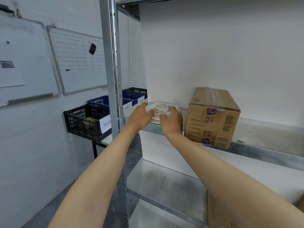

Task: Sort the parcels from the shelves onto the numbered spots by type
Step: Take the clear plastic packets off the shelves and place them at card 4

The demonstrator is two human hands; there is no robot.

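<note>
A flat white parcel (162,108) with printed labels lies on the metal shelf (263,130), near its left end. My left hand (139,115) holds the parcel's left edge and my right hand (171,120) holds its right front corner, fingers curled over the top. Just right of my right hand stands a brown cardboard box (212,116) with purple print and a barcode.
A steel upright (111,79) rises at the shelf's left. Beyond it, black (82,122) and blue crates (100,101) with paper labels sit on a table by the wall. Whiteboards hang on the left wall. Another cardboard box (220,213) shows at bottom right on a lower shelf.
</note>
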